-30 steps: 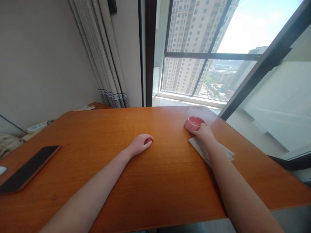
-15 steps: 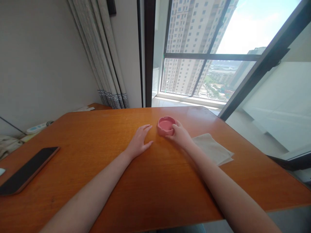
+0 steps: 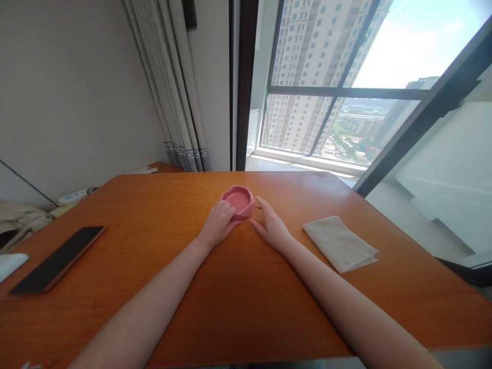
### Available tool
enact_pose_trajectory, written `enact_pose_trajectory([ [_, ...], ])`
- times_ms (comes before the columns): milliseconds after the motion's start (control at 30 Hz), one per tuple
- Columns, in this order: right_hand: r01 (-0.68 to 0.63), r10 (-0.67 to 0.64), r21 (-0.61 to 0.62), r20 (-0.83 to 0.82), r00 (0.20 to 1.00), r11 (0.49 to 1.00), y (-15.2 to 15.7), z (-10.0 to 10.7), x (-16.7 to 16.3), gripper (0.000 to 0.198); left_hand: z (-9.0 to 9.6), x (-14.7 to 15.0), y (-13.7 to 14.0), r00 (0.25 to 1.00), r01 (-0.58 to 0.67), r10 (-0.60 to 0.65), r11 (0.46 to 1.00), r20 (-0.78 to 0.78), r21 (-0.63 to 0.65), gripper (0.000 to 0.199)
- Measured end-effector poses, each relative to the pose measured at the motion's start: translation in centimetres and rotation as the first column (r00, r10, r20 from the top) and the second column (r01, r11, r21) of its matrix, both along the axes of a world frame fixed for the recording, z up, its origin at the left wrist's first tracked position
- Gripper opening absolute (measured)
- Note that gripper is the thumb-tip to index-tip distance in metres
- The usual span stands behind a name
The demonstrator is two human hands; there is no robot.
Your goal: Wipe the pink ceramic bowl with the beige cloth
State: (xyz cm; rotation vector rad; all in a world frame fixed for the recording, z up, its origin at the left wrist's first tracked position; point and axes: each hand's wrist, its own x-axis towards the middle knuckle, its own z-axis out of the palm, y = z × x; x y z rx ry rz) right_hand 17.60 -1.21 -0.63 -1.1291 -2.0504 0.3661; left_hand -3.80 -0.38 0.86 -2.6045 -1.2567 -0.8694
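A round pink ashtray [image 3: 239, 200] with a wavy rim is above the far middle part of the wooden table, slightly tilted toward me. My left hand [image 3: 219, 223] grips its near left side, fingers over the rim and thumb below. Just to the right of the ashtray, my right hand [image 3: 271, 224] is open, its fingers apart and the fingertips close to the ashtray's wall. Whether those fingertips touch it I cannot tell. To the right of my right forearm lies a folded pale cloth [image 3: 340, 243].
The wooden table [image 3: 246, 307] spans the view. A dark flat phone-like slab [image 3: 57, 260] lies at the left, with a white object [image 3: 11, 265] beside it at the edge of view. Behind stand a grey curtain [image 3: 169, 92] and a large window [image 3: 342, 92].
The ashtray has passed from my right hand to my left and moved leftward. My right hand has let go and its fingers have spread. The view has shifted slightly.
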Motion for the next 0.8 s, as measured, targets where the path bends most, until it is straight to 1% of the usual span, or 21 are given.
enact_pose_trajectory([
  [33, 0.002, -0.002, -0.020, 0.009, 1.000, 1.000, 0.2, -0.4, 0.1, 0.069, 0.2, -0.8, 0.3, 0.996, -0.086, 0.086, 0.996, 0.016, 0.014, 0.022],
  [67, 0.006, -0.004, -0.046, 0.031, 1.000, 0.999, 0.3, -0.7, 0.3, 0.071, 0.4, -1.8, 0.6, 0.981, -0.191, 0.190, 0.981, 0.034, 0.032, 0.022],
  [100, 0.009, -0.005, -0.072, 0.062, 0.998, 0.997, 0.4, -1.0, 0.4, 0.071, 0.6, -2.9, 0.9, 0.949, -0.314, 0.311, 0.948, 0.056, 0.048, 0.023],
  [167, 0.020, -0.006, -0.107, 0.125, 0.992, 0.994, 0.6, -1.4, 0.5, 0.070, 0.8, -5.4, 1.6, 0.841, -0.540, 0.535, 0.840, 0.074, 0.060, 0.025],
  [233, 0.032, -0.012, -0.117, 0.169, 0.986, 0.993, 0.6, -1.4, 0.6, 0.066, 0.9, -7.9, 2.0, 0.707, -0.706, 0.703, 0.707, 0.071, 0.040, 0.025],
  [300, 0.034, -0.011, -0.116, 0.189, 0.982, 0.993, 0.6, -1.3, 0.5, 0.064, 0.7, -9.8, 2.1, 0.570, -0.820, 0.817, 0.573, 0.084, -0.007, 0.025],
  [333, 0.030, -0.007, -0.116, 0.194, 0.981, 0.993, 0.6, -1.2, 0.5, 0.063, 0.6, -10.5, 2.1, 0.511, -0.856, 0.855, 0.515, 0.093, -0.029, 0.026],
  [367, 0.026, -0.002, -0.117, 0.196, 0.981, 0.993, 0.6, -1.1, 0.5, 0.063, 0.4, -11.0, 2.0, 0.466, -0.880, 0.879, 0.472, 0.097, -0.046, 0.026],
  [400, 0.021, 0.002, -0.119, 0.195, 0.981, 0.993, 0.6, -1.1, 0.5, 0.063, 0.2, -11.3, 2.0, 0.438, -0.894, 0.894, 0.444, 0.096, -0.057, 0.027],
  [433, 0.017, 0.007, -0.120, 0.193, 0.981, 0.993, 0.6, -1.0, 0.5, 0.064, 0.1, -11.5, 1.9, 0.426, -0.900, 0.900, 0.432, 0.089, -0.062, 0.027],
  [467, 0.013, 0.010, -0.120, 0.193, 0.981, 0.993, 0.6, -1.0, 0.5, 0.064, 0.0, -11.6, 1.9, 0.426, -0.900, 0.902, 0.431, 0.076, -0.067, 0.028],
  [567, 0.015, 0.010, -0.114, 0.216, 0.976, 0.993, 0.6, -1.2, 0.6, 0.064, -0.3, -11.6, 1.9, 0.450, -0.887, 0.893, 0.450, 0.026, -0.103, 0.027],
  [700, 0.000, 0.034, -0.116, 0.289, 0.957, 0.993, 0.7, -1.0, 0.5, 0.057, -0.4, -11.6, 2.1, 0.482, -0.871, 0.876, 0.476, -0.025, -0.127, 0.026],
  [767, 0.036, -0.007, -0.074, 0.361, 0.932, 0.997, 0.7, -0.2, 0.8, 0.052, -0.5, -11.7, 2.1, 0.484, -0.870, 0.874, 0.477, -0.036, -0.122, 0.026],
  [800, 0.090, -0.067, -0.038, 0.408, 0.910, 0.995, 0.7, 0.5, 1.1, 0.048, -0.5, -11.8, 2.1, 0.482, -0.872, 0.875, 0.475, -0.038, -0.120, 0.027],
])
